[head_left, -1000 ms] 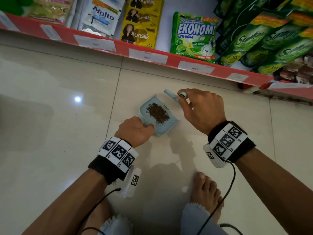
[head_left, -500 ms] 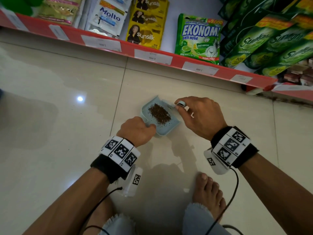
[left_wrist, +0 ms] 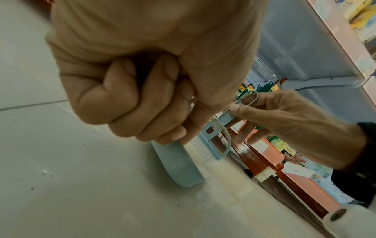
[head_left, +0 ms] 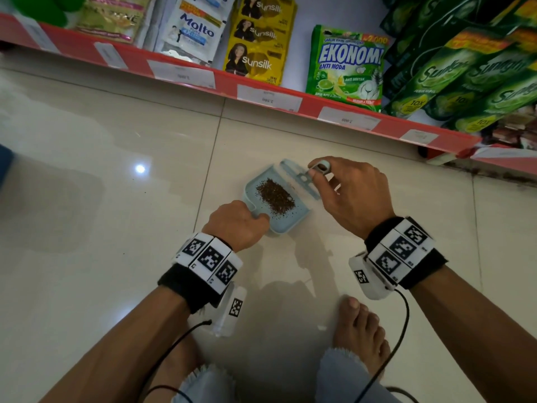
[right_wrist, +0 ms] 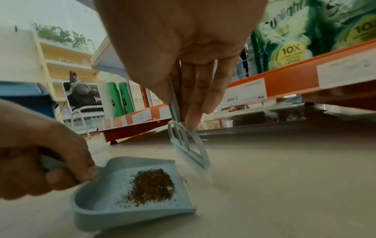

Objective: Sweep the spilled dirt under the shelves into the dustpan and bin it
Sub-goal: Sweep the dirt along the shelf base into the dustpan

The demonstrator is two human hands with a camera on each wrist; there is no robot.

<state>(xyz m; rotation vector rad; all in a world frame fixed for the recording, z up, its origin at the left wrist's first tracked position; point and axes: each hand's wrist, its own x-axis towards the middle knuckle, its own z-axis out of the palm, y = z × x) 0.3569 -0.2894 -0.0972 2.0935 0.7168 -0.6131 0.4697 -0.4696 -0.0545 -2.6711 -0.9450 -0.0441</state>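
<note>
A pale blue dustpan point(head_left: 302, 214) point(right_wrist: 97, 199) lies on the tiled floor, with a pile of brown dirt point(head_left: 275, 197) point(right_wrist: 151, 185) in it. My left hand point(head_left: 236, 223) point(left_wrist: 130, 90) grips the pan's handle at its near end. A small pale blue brush point(head_left: 302, 180) point(left_wrist: 211, 145) point(right_wrist: 188, 148) stands with its bristles at the pan's open right edge. My right hand point(head_left: 353, 193) point(right_wrist: 183, 64) pinches the brush's handle between thumb and fingers. A few dirt specks lie on the floor beside the pan's lip.
A red-edged low shelf point(head_left: 261, 94) with sachets and green soap pouches runs along the far side. A blue bin point(right_wrist: 26, 98) stands at the left. My bare foot point(head_left: 360, 338) is close behind the pan. Cables hang from both wrists.
The brush has come in from beyond the pan to its open right edge. My left hand keeps the pan still.
</note>
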